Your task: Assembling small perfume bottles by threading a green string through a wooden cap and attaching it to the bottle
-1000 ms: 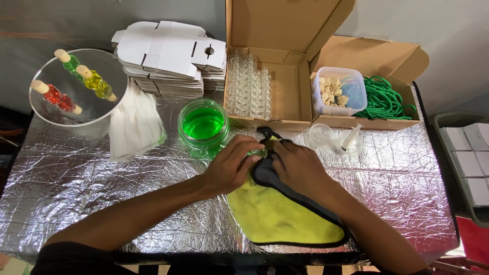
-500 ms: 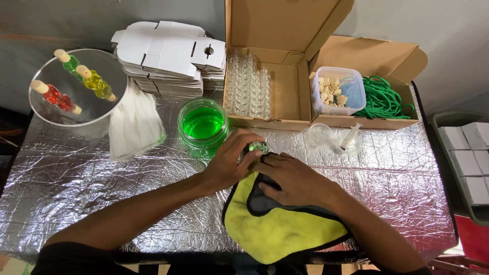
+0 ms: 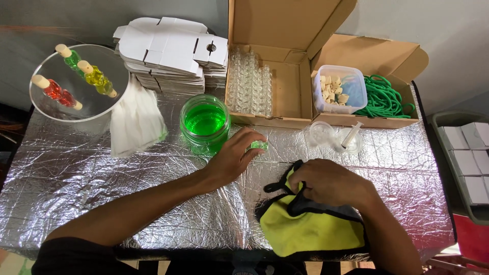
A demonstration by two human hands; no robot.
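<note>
Right grip: our right hand (image 3: 331, 182) is closed on the black edge of the yellow cloth (image 3: 305, 229), which lies nearest us on the foil tabletop (image 3: 102, 178).
Left grip: our left hand (image 3: 235, 158) has its fingertips pinched on a small green vial (image 3: 258, 145), beyond the cloth.
Vial axis: we cannot tell; it is too small and half covered.
Around: the green-liquid jar (image 3: 205, 125) stands just left of the left grip; clear cups with a syringe (image 3: 336, 137) sit to its right.
Far: open cardboard boxes (image 3: 270, 97) lie beyond.
</note>
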